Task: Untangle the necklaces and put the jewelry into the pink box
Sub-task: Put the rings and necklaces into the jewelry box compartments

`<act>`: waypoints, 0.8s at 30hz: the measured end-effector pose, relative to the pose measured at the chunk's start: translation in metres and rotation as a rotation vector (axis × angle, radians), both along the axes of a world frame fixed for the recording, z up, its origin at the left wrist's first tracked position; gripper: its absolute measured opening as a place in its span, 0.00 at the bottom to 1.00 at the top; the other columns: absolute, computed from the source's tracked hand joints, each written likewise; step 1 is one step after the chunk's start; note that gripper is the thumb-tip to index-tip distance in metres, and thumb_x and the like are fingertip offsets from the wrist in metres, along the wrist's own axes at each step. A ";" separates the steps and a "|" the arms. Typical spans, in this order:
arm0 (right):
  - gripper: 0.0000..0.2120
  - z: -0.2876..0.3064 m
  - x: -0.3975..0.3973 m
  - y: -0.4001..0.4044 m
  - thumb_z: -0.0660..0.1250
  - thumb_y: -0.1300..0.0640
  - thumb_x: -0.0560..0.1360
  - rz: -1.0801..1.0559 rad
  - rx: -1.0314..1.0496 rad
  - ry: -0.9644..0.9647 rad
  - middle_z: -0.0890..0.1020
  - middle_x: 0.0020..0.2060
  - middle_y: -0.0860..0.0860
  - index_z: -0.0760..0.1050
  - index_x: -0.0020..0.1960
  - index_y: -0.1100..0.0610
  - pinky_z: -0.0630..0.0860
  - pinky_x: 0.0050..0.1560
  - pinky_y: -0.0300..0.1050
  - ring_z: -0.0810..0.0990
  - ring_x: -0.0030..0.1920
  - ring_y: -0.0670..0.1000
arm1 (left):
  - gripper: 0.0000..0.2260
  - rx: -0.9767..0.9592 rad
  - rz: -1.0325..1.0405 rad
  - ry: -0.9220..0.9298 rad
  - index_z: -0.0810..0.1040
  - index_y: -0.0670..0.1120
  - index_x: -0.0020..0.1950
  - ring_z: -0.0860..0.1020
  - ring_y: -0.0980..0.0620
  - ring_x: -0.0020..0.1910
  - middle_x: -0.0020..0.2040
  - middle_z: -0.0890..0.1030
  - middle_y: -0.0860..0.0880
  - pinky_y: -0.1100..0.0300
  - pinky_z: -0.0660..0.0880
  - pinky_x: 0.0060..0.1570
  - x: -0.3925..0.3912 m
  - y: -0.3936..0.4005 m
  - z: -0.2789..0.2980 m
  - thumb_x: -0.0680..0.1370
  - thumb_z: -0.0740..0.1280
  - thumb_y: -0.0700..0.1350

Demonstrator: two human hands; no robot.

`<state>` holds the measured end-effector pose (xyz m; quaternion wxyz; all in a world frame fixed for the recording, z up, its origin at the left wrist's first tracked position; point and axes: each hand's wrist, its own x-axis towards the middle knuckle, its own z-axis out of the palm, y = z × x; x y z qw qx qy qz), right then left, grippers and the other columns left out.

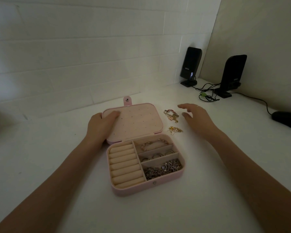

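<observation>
White brick wall backs a pale worktop (57,165) in dim light, with two black speakers (191,65) and their cables (207,96) standing in the far right corner and a dark mouse (286,118) at the right edge. At the middle of the worktop lies the pink box (146,187), opened flat, its lid (134,121) folded back away from the person with the snap tab (127,100) pointing toward the wall. The left hand (101,123) grips the lid's left edge, thumb curled over onto the inner lining. Inside the box, ring rolls (124,165) fill the left half; on the right, the far compartment holds a pinkish beaded chain (154,142), the middle one several rings (156,155), and the near one a heap of silvery chains (163,168). Just right of the lid, on the worktop, sit a tangled cluster of gold and pink jewelry (171,115) and, nearer the person, a small gold piece (175,129). The right hand (196,116) hovers just beside the tangled cluster, fingers spread and relaxed, holding nothing.
</observation>
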<state>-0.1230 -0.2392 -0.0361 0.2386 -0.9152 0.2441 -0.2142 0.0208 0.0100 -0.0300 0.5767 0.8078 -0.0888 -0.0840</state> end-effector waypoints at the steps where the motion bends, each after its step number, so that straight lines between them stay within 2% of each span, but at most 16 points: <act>1: 0.18 -0.004 0.003 0.001 0.59 0.60 0.81 0.035 -0.013 0.039 0.74 0.67 0.51 0.71 0.69 0.53 0.62 0.65 0.39 0.71 0.66 0.52 | 0.14 -0.004 0.001 0.002 0.78 0.43 0.51 0.79 0.47 0.44 0.44 0.80 0.47 0.53 0.76 0.45 0.000 0.000 0.000 0.75 0.67 0.54; 3: 0.18 -0.012 0.008 0.002 0.58 0.57 0.81 0.067 -0.091 0.146 0.74 0.68 0.50 0.70 0.71 0.50 0.63 0.68 0.50 0.69 0.69 0.55 | 0.14 -0.006 0.000 -0.002 0.78 0.44 0.51 0.79 0.49 0.42 0.42 0.80 0.48 0.56 0.76 0.42 0.000 0.000 -0.001 0.75 0.67 0.54; 5: 0.16 -0.013 0.011 0.002 0.59 0.55 0.81 0.056 -0.148 0.170 0.79 0.62 0.50 0.73 0.67 0.50 0.69 0.62 0.52 0.73 0.63 0.56 | 0.13 0.000 0.000 -0.011 0.77 0.44 0.51 0.78 0.52 0.40 0.40 0.79 0.50 0.58 0.74 0.38 0.001 0.000 -0.001 0.76 0.67 0.53; 7: 0.12 -0.010 0.011 0.000 0.63 0.57 0.79 0.047 -0.103 0.100 0.82 0.54 0.52 0.79 0.60 0.54 0.72 0.56 0.47 0.77 0.55 0.53 | 0.13 -0.005 0.001 -0.009 0.77 0.44 0.50 0.78 0.52 0.40 0.41 0.79 0.50 0.58 0.74 0.38 0.001 -0.001 -0.001 0.76 0.67 0.53; 10: 0.07 -0.007 0.004 -0.002 0.66 0.63 0.76 0.043 -0.054 0.019 0.82 0.45 0.51 0.81 0.49 0.56 0.67 0.42 0.29 0.76 0.45 0.48 | 0.13 0.000 -0.001 -0.017 0.77 0.44 0.50 0.78 0.50 0.40 0.41 0.79 0.49 0.55 0.76 0.43 0.001 0.000 -0.002 0.76 0.67 0.53; 11: 0.06 -0.007 0.001 -0.001 0.66 0.64 0.75 0.038 -0.022 -0.012 0.81 0.44 0.51 0.81 0.47 0.56 0.67 0.40 0.26 0.76 0.43 0.46 | 0.13 -0.001 -0.002 -0.021 0.77 0.44 0.50 0.78 0.50 0.40 0.42 0.79 0.48 0.55 0.76 0.43 0.001 -0.001 -0.002 0.76 0.67 0.53; 13: 0.05 -0.005 -0.003 0.000 0.66 0.64 0.75 0.023 0.076 -0.091 0.82 0.43 0.51 0.79 0.46 0.56 0.70 0.42 0.27 0.77 0.42 0.46 | 0.13 0.009 -0.007 -0.027 0.77 0.44 0.50 0.78 0.51 0.40 0.41 0.79 0.49 0.56 0.75 0.40 0.001 -0.001 -0.001 0.76 0.66 0.53; 16: 0.06 0.009 -0.007 0.002 0.67 0.64 0.76 0.013 0.269 -0.227 0.82 0.43 0.52 0.77 0.50 0.54 0.76 0.52 0.43 0.81 0.47 0.51 | 0.14 0.014 -0.006 -0.018 0.77 0.43 0.51 0.79 0.47 0.43 0.45 0.80 0.46 0.52 0.77 0.46 0.001 -0.001 -0.001 0.76 0.67 0.54; 18: 0.07 0.021 -0.010 0.005 0.66 0.64 0.76 0.034 0.432 -0.324 0.81 0.46 0.53 0.76 0.52 0.54 0.78 0.54 0.49 0.82 0.48 0.54 | 0.15 0.015 -0.001 -0.011 0.77 0.43 0.51 0.80 0.44 0.46 0.47 0.81 0.44 0.48 0.78 0.50 0.000 0.000 -0.001 0.75 0.67 0.54; 22: 0.07 0.042 -0.017 0.017 0.64 0.66 0.78 0.106 0.571 -0.426 0.79 0.44 0.51 0.76 0.50 0.55 0.80 0.49 0.45 0.81 0.41 0.46 | 0.15 0.030 -0.003 -0.019 0.77 0.42 0.51 0.79 0.45 0.46 0.48 0.81 0.44 0.51 0.77 0.47 -0.001 0.000 0.000 0.76 0.66 0.54; 24: 0.07 0.051 -0.020 0.025 0.64 0.66 0.78 0.154 0.604 -0.446 0.79 0.42 0.50 0.76 0.50 0.55 0.81 0.46 0.42 0.80 0.39 0.45 | 0.15 0.035 -0.001 -0.024 0.77 0.42 0.51 0.79 0.44 0.47 0.48 0.80 0.43 0.50 0.77 0.48 -0.001 0.000 0.000 0.76 0.66 0.54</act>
